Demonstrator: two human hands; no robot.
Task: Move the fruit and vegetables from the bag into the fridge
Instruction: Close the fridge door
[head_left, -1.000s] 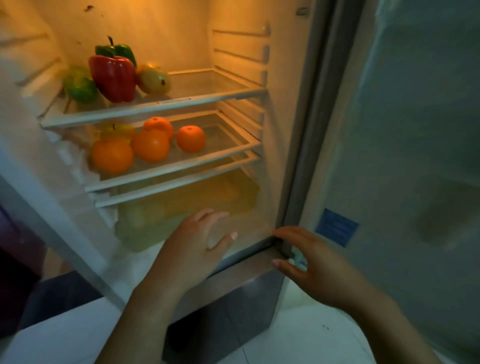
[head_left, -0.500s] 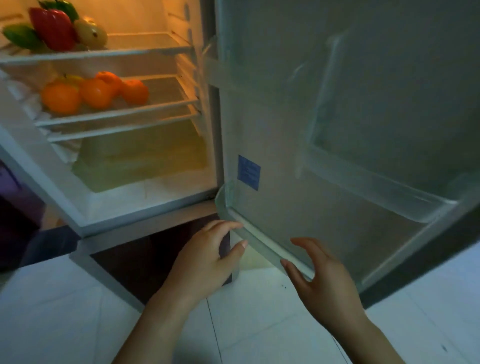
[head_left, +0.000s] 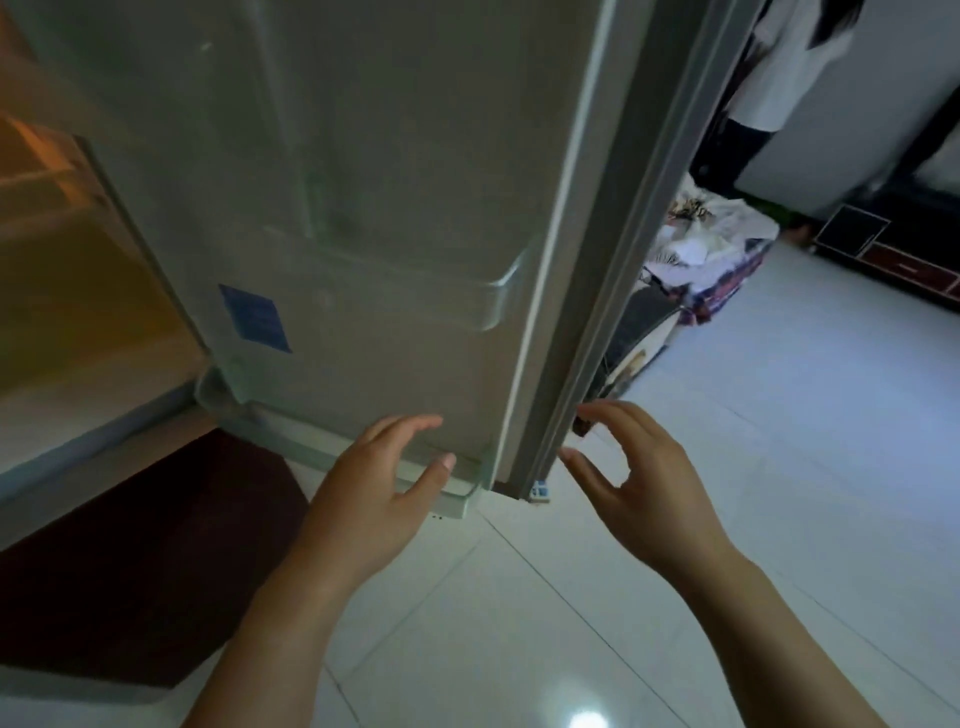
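- Both hands are empty over the tiled floor (head_left: 779, 467). The left hand (head_left: 379, 493) has loosely spread fingers before the door's bottom lip, and the right hand (head_left: 639, 488) is loosely curved just beside its free edge. Whether either touches, I cannot tell.
- Flanking that corner, they seem placed to swing the door.
- The fridge door (head_left: 389, 208) stands upright, long axis vertical, with its inner face, blue sticker (head_left: 254, 318) and door shelf (head_left: 498, 296) turned toward the camera.
- At left, the lit fridge cavity (head_left: 67, 291) shows no fruit or vegetables.
- Beyond the door lies a patterned bundle (head_left: 711, 260), possibly the bag.
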